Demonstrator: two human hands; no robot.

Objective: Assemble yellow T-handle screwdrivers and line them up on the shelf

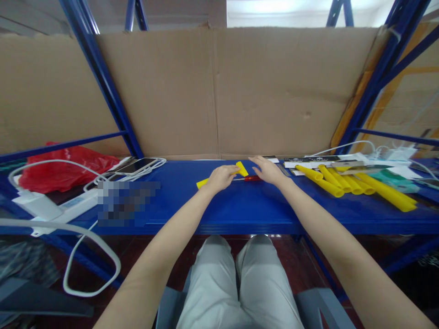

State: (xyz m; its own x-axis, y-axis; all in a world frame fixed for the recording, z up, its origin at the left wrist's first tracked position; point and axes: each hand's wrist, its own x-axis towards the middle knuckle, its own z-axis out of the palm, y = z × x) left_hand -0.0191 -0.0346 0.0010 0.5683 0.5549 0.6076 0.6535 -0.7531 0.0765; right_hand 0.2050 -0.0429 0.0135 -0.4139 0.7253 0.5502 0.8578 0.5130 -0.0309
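It looks like a small workshop bench: blue metal shelf frames [106, 87] hold a blue worktop [171, 201], cardboard sheets [164, 91] wall off the back, and a white power strip [82, 203] lies near yellow tubes [384, 189].

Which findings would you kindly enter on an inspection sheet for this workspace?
Surface: blue tabletop, in use.
Job's things: yellow piece in the left hand; red-handled tool by the right hand; yellow tubes grouped right.
Clutter: red plastic bag, far left.
Hands: left closed on the yellow piece, right open.
Cables: white cable loops past the front edge, left, near the power strip.
Surroundings: cardboard behind, blue metal frame.
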